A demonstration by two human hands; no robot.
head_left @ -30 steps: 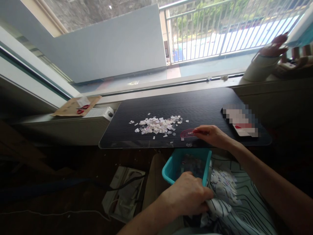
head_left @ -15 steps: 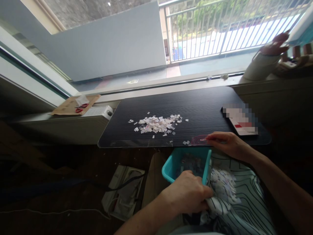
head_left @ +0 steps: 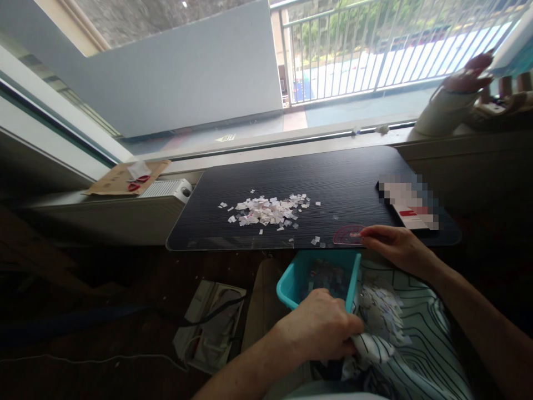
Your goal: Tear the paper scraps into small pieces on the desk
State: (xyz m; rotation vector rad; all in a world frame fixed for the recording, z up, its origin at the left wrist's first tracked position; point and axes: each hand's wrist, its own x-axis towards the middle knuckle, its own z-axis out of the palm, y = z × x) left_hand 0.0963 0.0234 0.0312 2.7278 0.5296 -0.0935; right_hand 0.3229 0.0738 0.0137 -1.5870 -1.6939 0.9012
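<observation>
My right hand [head_left: 395, 244] pinches the end of a pink see-through protractor [head_left: 346, 234] at the near edge of the dark table [head_left: 353, 178]. A few small clear and white pieces lie to the left of the protractor. My left hand [head_left: 320, 325] is closed on a bunched fold of striped cloth [head_left: 375, 347], against the near side of a turquoise bin [head_left: 287, 283]. Small clear and pale pieces [head_left: 328, 275] cover the bin's bottom. More paper bits [head_left: 385, 308] rest on the cloth over my lap, right of the bin.
A pile of small white pieces [head_left: 266, 211] is spread on the table's left half. A partly blurred phone-like object [head_left: 406, 205] lies on the right. Red-handled scissors [head_left: 137, 182] rest on a brown envelope [head_left: 112, 180] by the window. An open box [head_left: 212, 328] stands on the floor.
My right hand and the protractor have slid a little to the right along the table edge. A small clear piece now shows behind the protractor. My left hand has stayed in place.
</observation>
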